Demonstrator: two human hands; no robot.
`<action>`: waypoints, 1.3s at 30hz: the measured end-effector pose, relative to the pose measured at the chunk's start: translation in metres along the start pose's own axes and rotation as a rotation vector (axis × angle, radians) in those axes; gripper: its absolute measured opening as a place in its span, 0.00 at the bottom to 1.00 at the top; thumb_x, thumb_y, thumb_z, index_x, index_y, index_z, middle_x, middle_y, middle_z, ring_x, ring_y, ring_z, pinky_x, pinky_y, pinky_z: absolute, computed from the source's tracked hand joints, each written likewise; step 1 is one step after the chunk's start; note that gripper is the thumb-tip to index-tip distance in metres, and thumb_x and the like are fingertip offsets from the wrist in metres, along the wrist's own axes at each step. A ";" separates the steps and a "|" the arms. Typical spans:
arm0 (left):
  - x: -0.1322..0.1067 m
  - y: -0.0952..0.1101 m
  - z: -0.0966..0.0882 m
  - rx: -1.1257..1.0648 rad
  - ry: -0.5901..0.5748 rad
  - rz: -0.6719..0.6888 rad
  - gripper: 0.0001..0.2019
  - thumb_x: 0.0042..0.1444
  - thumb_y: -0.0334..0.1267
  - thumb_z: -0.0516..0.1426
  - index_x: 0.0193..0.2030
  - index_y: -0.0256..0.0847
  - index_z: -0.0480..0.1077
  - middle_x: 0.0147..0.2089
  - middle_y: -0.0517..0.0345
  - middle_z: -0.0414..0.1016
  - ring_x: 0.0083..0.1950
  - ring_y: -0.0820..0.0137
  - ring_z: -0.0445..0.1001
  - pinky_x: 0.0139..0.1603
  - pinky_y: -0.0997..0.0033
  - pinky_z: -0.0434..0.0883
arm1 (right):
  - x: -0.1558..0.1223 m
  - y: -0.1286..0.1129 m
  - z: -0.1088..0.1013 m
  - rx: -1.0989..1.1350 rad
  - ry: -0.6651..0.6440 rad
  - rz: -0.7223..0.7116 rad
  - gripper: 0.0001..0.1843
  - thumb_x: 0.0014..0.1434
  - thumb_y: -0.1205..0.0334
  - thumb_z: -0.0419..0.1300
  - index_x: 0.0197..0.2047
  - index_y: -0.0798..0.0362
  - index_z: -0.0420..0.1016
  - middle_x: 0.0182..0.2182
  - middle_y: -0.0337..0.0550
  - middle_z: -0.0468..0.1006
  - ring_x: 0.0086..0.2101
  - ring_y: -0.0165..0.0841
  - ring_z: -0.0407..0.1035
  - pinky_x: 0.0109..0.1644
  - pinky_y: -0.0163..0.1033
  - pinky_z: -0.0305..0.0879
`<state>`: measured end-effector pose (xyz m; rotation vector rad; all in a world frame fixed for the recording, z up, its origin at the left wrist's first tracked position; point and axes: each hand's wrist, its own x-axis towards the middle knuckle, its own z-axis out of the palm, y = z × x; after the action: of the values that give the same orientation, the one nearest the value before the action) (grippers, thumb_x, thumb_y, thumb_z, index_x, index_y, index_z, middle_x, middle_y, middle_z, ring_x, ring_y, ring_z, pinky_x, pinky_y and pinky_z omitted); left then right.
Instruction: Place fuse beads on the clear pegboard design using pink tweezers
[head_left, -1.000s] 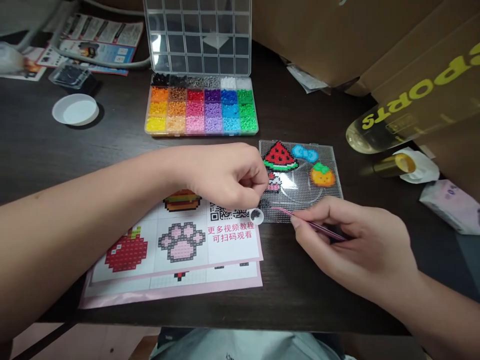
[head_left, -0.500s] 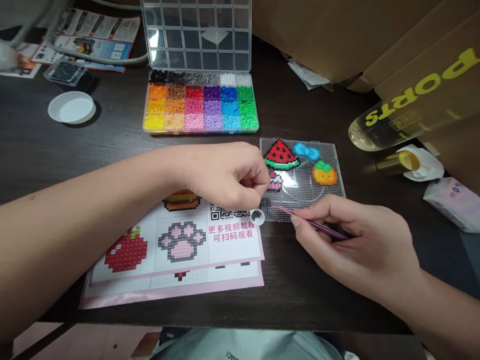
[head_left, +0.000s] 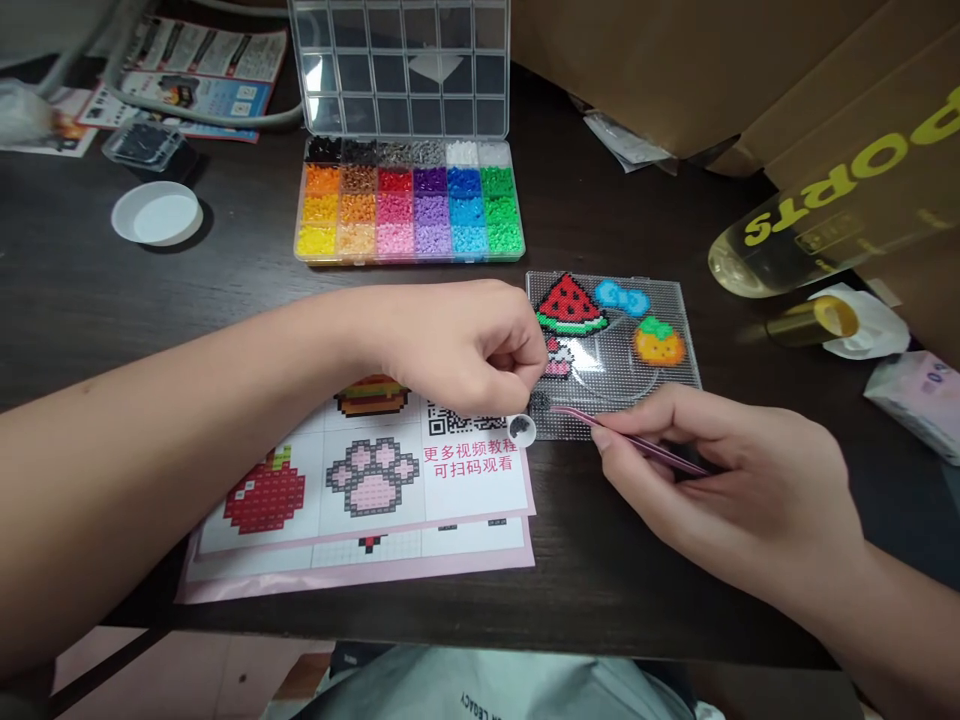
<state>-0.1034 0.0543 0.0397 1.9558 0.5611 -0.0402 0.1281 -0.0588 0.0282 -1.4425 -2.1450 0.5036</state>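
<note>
My left hand [head_left: 461, 345] is curled into a loose fist at the left edge of a clear pegboard [head_left: 675, 300], its fingertips pinched together above a small white cup of dark beads [head_left: 523, 430]. My right hand [head_left: 720, 480] pinches pink tweezers [head_left: 630, 438], whose tip rests on the pegboard's lower left part. On the pegboard lie a bead watermelon [head_left: 568, 303], a blue bow [head_left: 622, 297], an orange fruit [head_left: 658, 342] and a small pink and white piece [head_left: 557, 360], partly hidden by my left hand.
An open bead case [head_left: 409, 210] with coloured compartments stands behind my left hand. Pattern sheets [head_left: 367, 480] lie under my left wrist. A white lid [head_left: 156, 215] sits far left. A bottle [head_left: 810, 240], a gold cap [head_left: 814, 320], tissue and cardboard boxes [head_left: 675, 60] crowd the right.
Both hands stay almost still, with the tweezers at the same spot on the pegboard. The view has shifted slightly, moving everything a little right and up.
</note>
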 end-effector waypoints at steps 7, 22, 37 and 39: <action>-0.001 -0.001 0.001 0.014 0.029 0.054 0.12 0.54 0.21 0.54 0.24 0.34 0.74 0.19 0.68 0.62 0.22 0.83 0.56 0.22 0.81 0.55 | -0.007 0.002 -0.001 -0.004 0.044 0.016 0.05 0.62 0.64 0.65 0.36 0.44 0.80 0.22 0.28 0.80 0.16 0.22 0.66 0.20 0.28 0.61; 0.002 -0.001 0.003 0.028 0.056 0.022 0.13 0.50 0.18 0.53 0.24 0.34 0.76 0.19 0.69 0.64 0.22 0.83 0.58 0.22 0.81 0.55 | -0.002 -0.010 0.000 0.038 -0.019 -0.065 0.06 0.61 0.70 0.65 0.35 0.48 0.78 0.21 0.28 0.78 0.17 0.20 0.66 0.21 0.29 0.59; -0.001 0.003 -0.001 0.044 0.022 0.003 0.12 0.52 0.21 0.52 0.26 0.33 0.76 0.20 0.67 0.64 0.23 0.82 0.58 0.23 0.79 0.56 | -0.002 -0.013 0.004 0.052 -0.089 0.001 0.09 0.62 0.69 0.62 0.32 0.47 0.78 0.18 0.32 0.73 0.16 0.27 0.63 0.18 0.37 0.59; -0.001 0.005 -0.001 0.053 0.017 -0.005 0.12 0.52 0.21 0.52 0.26 0.33 0.76 0.20 0.67 0.65 0.23 0.82 0.58 0.23 0.79 0.56 | -0.002 -0.014 0.004 0.056 -0.090 0.010 0.10 0.62 0.69 0.61 0.32 0.47 0.77 0.18 0.32 0.73 0.16 0.27 0.64 0.19 0.37 0.60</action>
<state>-0.1027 0.0531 0.0442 2.0076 0.5811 -0.0420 0.1160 -0.0657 0.0323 -1.4259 -2.1757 0.6392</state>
